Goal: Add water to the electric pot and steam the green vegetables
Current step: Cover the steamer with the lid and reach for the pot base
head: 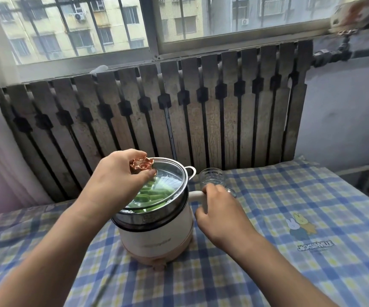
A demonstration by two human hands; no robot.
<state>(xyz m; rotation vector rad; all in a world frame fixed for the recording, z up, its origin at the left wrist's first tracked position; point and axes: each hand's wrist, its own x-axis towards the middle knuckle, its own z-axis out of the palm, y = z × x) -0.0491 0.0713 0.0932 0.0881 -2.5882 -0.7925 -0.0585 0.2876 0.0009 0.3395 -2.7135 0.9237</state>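
A white electric pot [157, 238] stands upright at lower centre, topped by a steel steamer [168, 209] holding green vegetables [154, 197] under a tilted glass lid [170, 176].

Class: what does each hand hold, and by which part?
Left hand holds the glass lid by its copper knob; right hand grips the pot handle.

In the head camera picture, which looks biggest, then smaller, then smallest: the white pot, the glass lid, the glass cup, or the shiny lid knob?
1. white pot
2. glass lid
3. glass cup, though it sits farther back
4. lid knob
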